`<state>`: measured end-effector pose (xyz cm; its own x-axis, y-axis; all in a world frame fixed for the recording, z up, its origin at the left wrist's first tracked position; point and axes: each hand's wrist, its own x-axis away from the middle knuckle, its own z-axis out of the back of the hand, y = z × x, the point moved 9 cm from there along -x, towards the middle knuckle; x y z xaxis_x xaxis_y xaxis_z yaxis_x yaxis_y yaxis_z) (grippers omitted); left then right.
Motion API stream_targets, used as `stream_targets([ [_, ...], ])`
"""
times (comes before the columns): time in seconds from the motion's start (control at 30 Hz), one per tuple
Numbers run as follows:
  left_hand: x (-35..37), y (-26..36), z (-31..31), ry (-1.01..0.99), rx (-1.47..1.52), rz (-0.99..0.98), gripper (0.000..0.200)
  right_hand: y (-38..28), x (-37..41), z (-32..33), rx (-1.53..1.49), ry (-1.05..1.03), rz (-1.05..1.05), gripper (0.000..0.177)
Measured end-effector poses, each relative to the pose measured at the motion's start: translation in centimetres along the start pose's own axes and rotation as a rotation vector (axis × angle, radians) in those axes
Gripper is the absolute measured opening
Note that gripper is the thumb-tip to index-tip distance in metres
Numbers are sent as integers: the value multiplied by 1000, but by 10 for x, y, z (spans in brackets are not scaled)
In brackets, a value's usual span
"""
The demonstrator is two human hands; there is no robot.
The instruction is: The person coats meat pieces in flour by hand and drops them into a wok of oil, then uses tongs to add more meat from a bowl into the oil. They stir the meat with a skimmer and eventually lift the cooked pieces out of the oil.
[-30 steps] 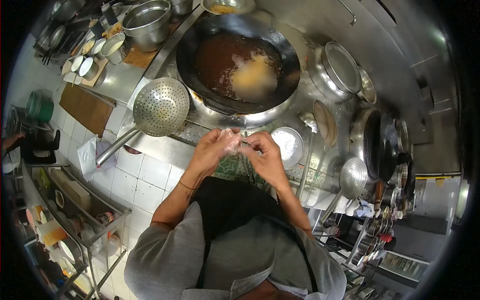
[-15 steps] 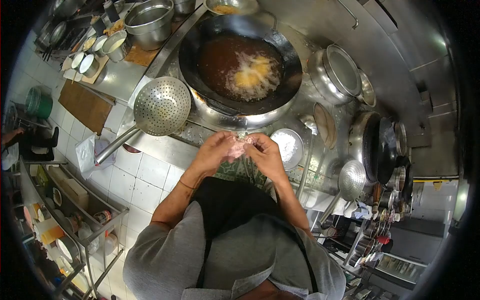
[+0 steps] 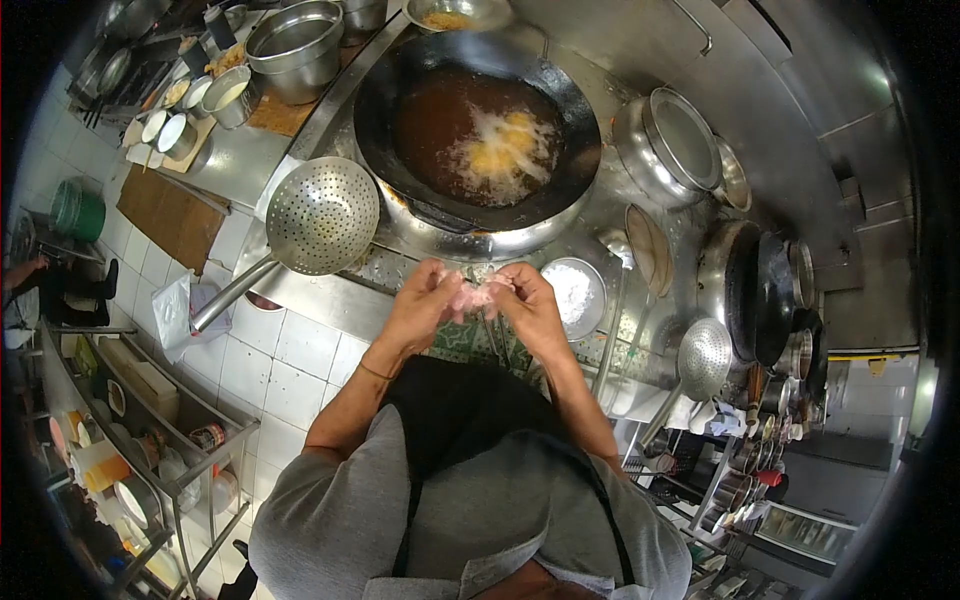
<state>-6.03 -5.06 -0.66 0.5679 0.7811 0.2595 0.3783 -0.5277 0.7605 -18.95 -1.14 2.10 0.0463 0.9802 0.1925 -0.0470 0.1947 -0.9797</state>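
Pink lump [image 3: 470, 296] of raw food mix sits pinched between a cook's two bare hands, held in the air at the near edge of a steel stove. The left hand [image 3: 418, 308] cups and grips it from the left. The right hand [image 3: 530, 312] closes on it from the right, fingertips [image 3: 497, 290] pressed into the mass. Just beyond the hands, a black wok [image 3: 385, 95] holds dark oil, where battered pieces [image 3: 500, 150] fry in pale foam. A perforated skimmer [image 3: 322, 215] rests to the left of the wok. A bowl of white powder [image 3: 572, 290] stands just right of the right hand.
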Motion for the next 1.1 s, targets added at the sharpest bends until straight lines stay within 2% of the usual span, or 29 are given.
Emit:
stream_targets([
  [0.07, 2, 5, 4, 94, 43, 13, 21, -13, 1, 3, -325, 40, 56, 23],
  [0.1, 1, 5, 7, 92, 43, 14, 21, -20, 2, 1, -325, 42, 56, 23],
  [0.17, -2, -3, 1, -47, 72, 108, 22, -29, 5, -3, -577, 80, -14, 19],
  [0.2, -2, -5, -1, -47, 73, 109, 22, -27, 5, -1, -577, 81, -14, 19],
  [0.27, -1, 0, -15, -116, -207, 47, 19, -17, 4, -10, -470, -64, -30, 18],
  [0.3, -2, -3, -15, -115, -207, 47, 19, -13, 4, -10, -470, -66, -30, 18],
  [0.37, -4, -10, -16, -156, -222, 44, 17, -11, 4, -12, -202, -91, 28, 18],
  [0.5, -5, -9, -5, -75, -232, -15, 19, -6, 2, -1, -175, -16, -2, 17],
  [0.57, -5, -3, 0, -55, -218, -44, 18, -6, 2, 10, -310, 87, 18, 18],
  [0.7, -1, 11, -13, -129, -435, -82, 18, -13, 4, -10, -493, 1, -74, 19],
  [0.77, 4, 26, -28, -154, -797, -370, 16, -1, 0, -17, -164, -35, -61, 19],
  [0.9, 6, 24, -24, -25, -687, -264, 14, 16, -6, -12, -202, -92, -79, 17],
  [0.97, 0, 14, -7, 23, -521, -189, 13, 13, -5, -1, -568, -44, -87, 14],
  [1.0, 0, 13, -2, 22, -519, -188, 13, 10, -5, 2, -567, -42, -88, 14],
  [1.07, 0, 18, 5, 33, -301, -108, 13, 14, -4, 17, -983, 159, -200, 11],
  [1.1, 0, 17, 8, 32, -299, -107, 13, 15, -5, 18, -1118, 129, -196, 15],
])
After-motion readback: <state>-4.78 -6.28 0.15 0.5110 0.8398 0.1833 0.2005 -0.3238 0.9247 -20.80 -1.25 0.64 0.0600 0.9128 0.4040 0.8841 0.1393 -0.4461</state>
